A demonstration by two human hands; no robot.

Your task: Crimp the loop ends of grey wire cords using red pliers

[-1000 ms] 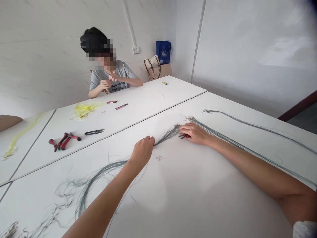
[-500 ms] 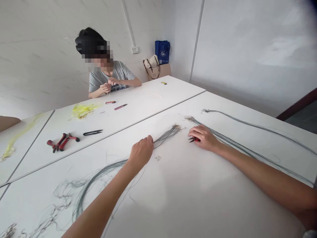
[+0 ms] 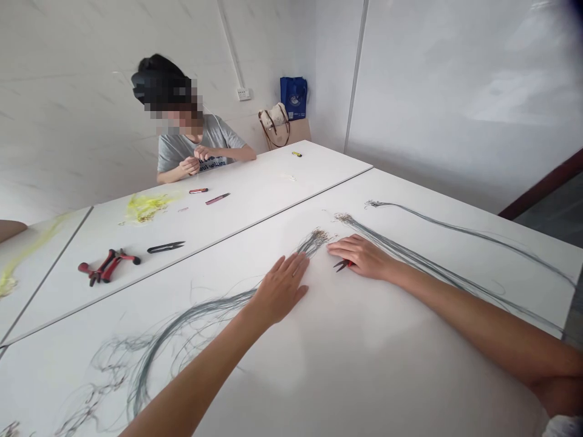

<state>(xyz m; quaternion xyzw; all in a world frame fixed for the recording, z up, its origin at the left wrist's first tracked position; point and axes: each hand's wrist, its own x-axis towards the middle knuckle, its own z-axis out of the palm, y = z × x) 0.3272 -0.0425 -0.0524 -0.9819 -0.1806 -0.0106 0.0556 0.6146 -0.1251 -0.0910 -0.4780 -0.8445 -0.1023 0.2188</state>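
A bundle of thin grey wires point(image 3: 200, 315) curves across the white table point(image 3: 346, 364) from the lower left to its stripped tips near the middle. My left hand point(image 3: 281, 287) lies flat on the bundle with its fingers stretched out, just behind the tips. My right hand point(image 3: 362, 256) rests beside the tips, closed round a small red-handled cutter point(image 3: 342, 264) whose black blades stick out to the left. A second grey wire bundle point(image 3: 432, 267) runs under my right forearm toward the table's right edge.
A third wire strand point(image 3: 455, 227) lies farther back on the right. On the adjoining table lie red pliers point(image 3: 105, 266), black snips point(image 3: 164, 247), yellow fibres point(image 3: 144, 206) and small tools. A seated person point(image 3: 191, 145) works there with both hands. Bags point(image 3: 285, 112) stand by the wall.
My left hand has let go of the wire bundle, opened and laid flat on it, nearer the tips. My right hand moved away, then back beside the tips with the cutter.
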